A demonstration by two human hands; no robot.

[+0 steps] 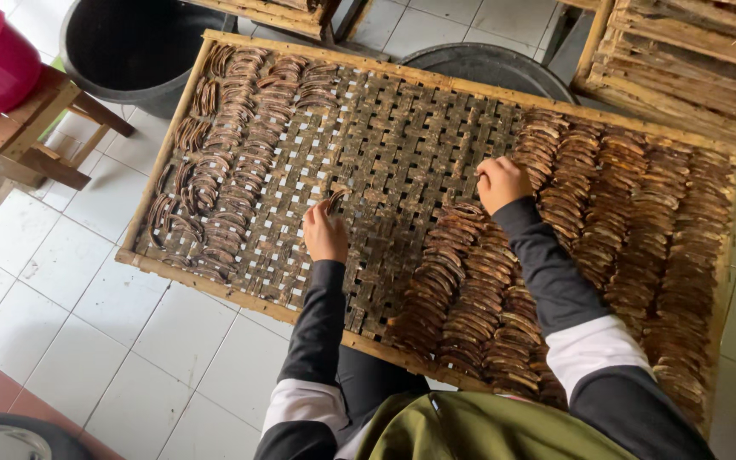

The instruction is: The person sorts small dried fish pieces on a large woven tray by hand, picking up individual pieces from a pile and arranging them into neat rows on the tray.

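Left hand (324, 234) pinches one slice (335, 201) mid-frame; right hand (502, 182) clenched on slices (547, 149) (thin, light, probably brittle—grip edges) over tray (402, 145).

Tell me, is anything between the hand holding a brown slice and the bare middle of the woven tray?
Nothing visible. The left hand holds a curved brown slice right over the bare weave of the tray. The slice rows lie off to either side, not in between.
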